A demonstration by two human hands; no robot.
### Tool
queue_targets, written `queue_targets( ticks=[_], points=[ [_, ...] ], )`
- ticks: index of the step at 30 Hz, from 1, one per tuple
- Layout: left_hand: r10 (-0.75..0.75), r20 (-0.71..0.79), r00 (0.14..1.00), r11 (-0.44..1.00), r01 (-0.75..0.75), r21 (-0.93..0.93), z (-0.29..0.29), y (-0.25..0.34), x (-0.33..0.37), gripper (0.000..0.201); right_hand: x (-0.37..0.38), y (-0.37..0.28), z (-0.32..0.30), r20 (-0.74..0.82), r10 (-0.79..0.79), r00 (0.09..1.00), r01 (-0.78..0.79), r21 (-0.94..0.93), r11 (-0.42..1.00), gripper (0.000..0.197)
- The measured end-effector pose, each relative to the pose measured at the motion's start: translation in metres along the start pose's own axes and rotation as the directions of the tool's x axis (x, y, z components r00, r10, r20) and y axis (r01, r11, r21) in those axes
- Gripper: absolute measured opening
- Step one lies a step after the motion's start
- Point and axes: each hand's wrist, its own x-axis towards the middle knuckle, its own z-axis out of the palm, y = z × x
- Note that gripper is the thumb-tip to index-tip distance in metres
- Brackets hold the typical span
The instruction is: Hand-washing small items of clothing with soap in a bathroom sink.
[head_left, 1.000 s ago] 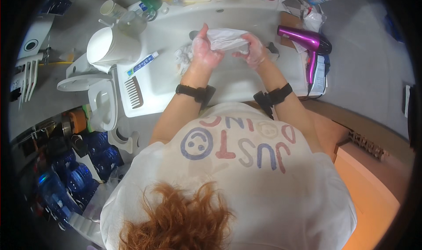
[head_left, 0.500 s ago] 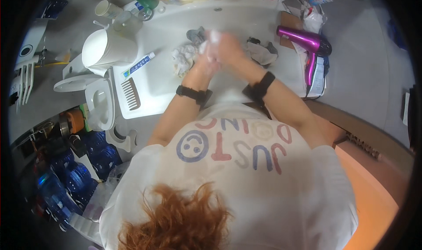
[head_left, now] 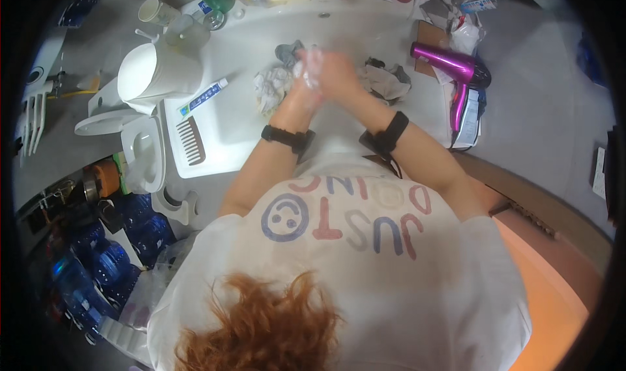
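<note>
Over the white sink (head_left: 238,146), my left hand (head_left: 311,77) and my right hand (head_left: 338,75) are pressed together, fingers curled in. White lather covers them, most of it on the left. Motion blur and foam hide whatever lies between the palms. Just left of them is a crumpled pale wet cloth (head_left: 270,87), with a small grey cloth (head_left: 289,53) beyond it. To the right of my hands rests a bundle of beige and dark cloth (head_left: 388,83). Black bands circle both of my wrists.
A brown comb (head_left: 191,141) and a toothpaste tube (head_left: 203,97) lie on the sink's left ledge, beside a white paper roll (head_left: 153,74). On the right rim sits a purple hair dryer (head_left: 450,61). Cups and bottles line the back left.
My clasped hands have shifted slightly, rubbing against each other, and the lather sits differently on them. The cloths in the sink stay put.
</note>
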Motion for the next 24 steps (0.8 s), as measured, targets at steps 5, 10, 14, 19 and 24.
queue_targets(
  ticks=[5, 10, 14, 19, 24],
  points=[
    [0.036, -0.004, 0.999, 0.984, -0.035, 0.173, 0.002, -0.01, 0.004, 0.025, -0.008, 0.018, -0.025, -0.318, 0.206, 0.926, -0.118, 0.274, 0.954, 0.022],
    [0.175, 0.168, 0.97, 0.964, -0.203, 0.169, -0.017, -0.019, 0.024, 0.022, -0.012, -0.009, -0.034, -0.104, 0.081, 0.991, -0.062, 0.173, 0.983, 0.029],
    [-0.016, 0.112, 0.994, 0.988, -0.001, 0.152, 0.014, 0.0, -0.007, 0.024, -0.002, 0.04, -0.018, -0.102, 0.293, 0.951, -0.206, 0.501, 0.841, 0.04],
    [0.176, 0.241, 0.954, 0.759, -0.288, 0.584, -0.041, 0.017, 0.01, 0.028, -0.006, 0.001, -0.055, 0.031, 0.32, 0.947, -0.244, 0.717, 0.653, 0.039],
    [0.263, 0.125, 0.957, 0.807, -0.289, 0.515, -0.037, 0.025, 0.007, 0.031, -0.022, 0.028, -0.058, 0.137, 0.138, 0.981, -0.192, 0.803, 0.564, 0.038]
  ],
)
